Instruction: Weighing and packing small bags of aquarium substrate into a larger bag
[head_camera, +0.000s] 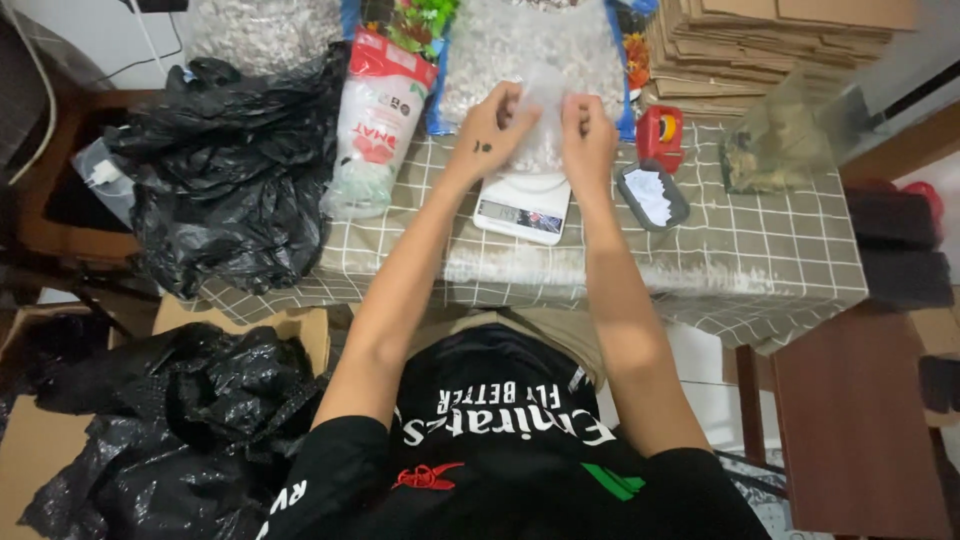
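Fingers (520, 100) of both hands pinched shut on a crinkly clear plastic bag (545, 95) above a flat white scale (522, 205)

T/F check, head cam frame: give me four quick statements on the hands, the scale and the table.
1. Both hands, left hand and right hand, hold a small clear bag. True.
2. The white digital scale sits on the floor. False: it sits on the checked tablecloth, below the hands.
3. Black plastic bags lie at the table's left end. True.
4. The flat cardboard stack is at the left. False: it is back right.
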